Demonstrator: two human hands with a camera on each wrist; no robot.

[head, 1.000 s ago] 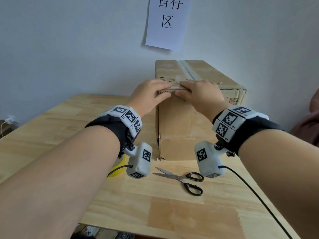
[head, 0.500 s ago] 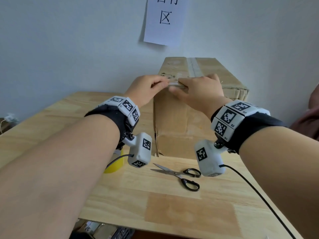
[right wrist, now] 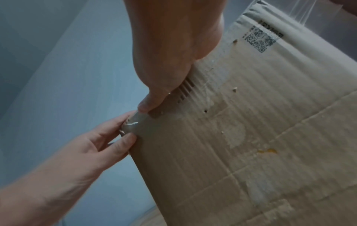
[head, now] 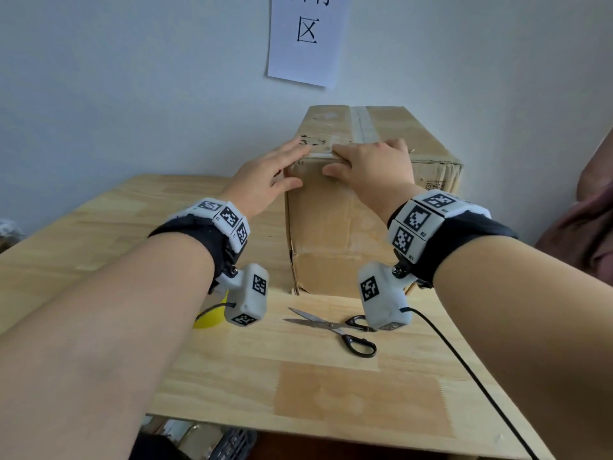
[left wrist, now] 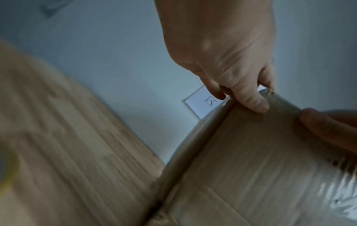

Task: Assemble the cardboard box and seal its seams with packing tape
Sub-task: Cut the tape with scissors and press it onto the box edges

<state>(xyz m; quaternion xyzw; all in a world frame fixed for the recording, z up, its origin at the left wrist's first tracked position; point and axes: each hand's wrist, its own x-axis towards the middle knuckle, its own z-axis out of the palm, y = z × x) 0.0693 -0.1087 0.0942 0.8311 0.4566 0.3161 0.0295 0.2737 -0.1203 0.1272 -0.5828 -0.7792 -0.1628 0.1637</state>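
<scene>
A closed brown cardboard box [head: 335,227] stands on the wooden table [head: 298,393], with a clear tape strip [head: 363,127] along its top seam. My left hand [head: 292,167] straddles the box's near top left corner: its fingers lie straight on the top and its thumb [left wrist: 251,102] presses the front face. My right hand [head: 341,161] lies over the near top edge just to the right, fingers on top and thumb [right wrist: 146,105] on the front face. Shiny clear tape [left wrist: 286,104] runs along this edge under both hands. The two hands nearly touch.
Scissors [head: 335,327] lie on the table in front of the box, between my wrists. A yellow tape roll [head: 207,318] sits partly hidden under my left wrist. A paper sign [head: 308,38] hangs on the wall behind. A brown patch [head: 358,396] marks the table's near edge.
My left hand has slid left along the near top edge to the corner and its fingers have straightened. My right hand stays on the edge. The box has turned slightly.
</scene>
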